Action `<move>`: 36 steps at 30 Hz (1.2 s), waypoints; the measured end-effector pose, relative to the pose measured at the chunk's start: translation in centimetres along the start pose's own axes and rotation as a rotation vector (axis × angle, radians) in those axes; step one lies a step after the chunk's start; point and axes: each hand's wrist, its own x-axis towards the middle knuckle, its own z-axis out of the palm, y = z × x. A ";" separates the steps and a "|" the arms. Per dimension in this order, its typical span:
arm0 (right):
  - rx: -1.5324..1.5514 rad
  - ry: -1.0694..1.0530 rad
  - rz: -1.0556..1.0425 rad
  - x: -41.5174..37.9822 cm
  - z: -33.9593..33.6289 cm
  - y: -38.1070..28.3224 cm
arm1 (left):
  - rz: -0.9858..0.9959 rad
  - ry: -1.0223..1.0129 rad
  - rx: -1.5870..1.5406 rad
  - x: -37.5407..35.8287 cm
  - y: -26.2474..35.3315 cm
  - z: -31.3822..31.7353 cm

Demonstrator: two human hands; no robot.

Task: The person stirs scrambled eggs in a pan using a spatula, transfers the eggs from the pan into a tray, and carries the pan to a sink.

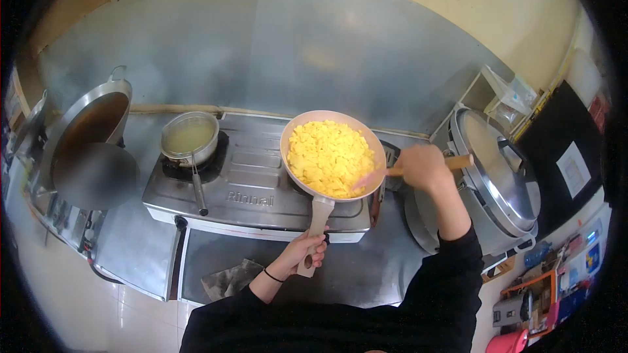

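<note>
- A wide metal stove (261, 186) spans the centre of the frame, with a round pan (375, 150) over its right side.
- The pan's long handle (320, 216) runs from its lower edge down and slightly left, towards bottom centre.
- Yellow, crumbly food (327, 157), apparently scrambled egg, fills most of the pan, above my left hand and left of my right.
- My right hand (422, 167), just beyond the pan's right edge, is nearer the food; my left hand (305, 252) is below, at lower centre.
- A spatula (463, 162) lies nearly sideways through my right fist, its pinkish head angled down-left into the food's lower right edge.
- My right fingers are closed round the spatula's wooden shaft; my left fingers curl closed round the pan's handle.
</note>
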 end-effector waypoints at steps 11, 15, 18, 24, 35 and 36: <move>-0.023 0.076 0.009 4.8 5.4 0.1 | 0.004 -0.027 -0.045 0.1 -0.1 -0.1; -0.179 -0.072 -0.045 1.1 -1.2 -2.2 | 0.030 -0.060 -0.061 0.2 -0.4 -0.4; -0.299 -0.209 0.078 0.9 0.1 -5.4 | 0.020 -0.043 -0.003 0.2 -0.3 -0.5; -0.333 0.197 0.085 7.1 10.6 -1.9 | 0.029 -0.049 -0.031 0.1 -0.3 -0.4; -0.159 0.060 0.206 6.1 1.0 0.4 | 0.021 -0.040 -0.020 0.1 -0.2 -0.3; -0.157 0.058 0.221 6.5 2.2 0.0 | 0.025 -0.035 -0.009 0.2 -0.3 -0.4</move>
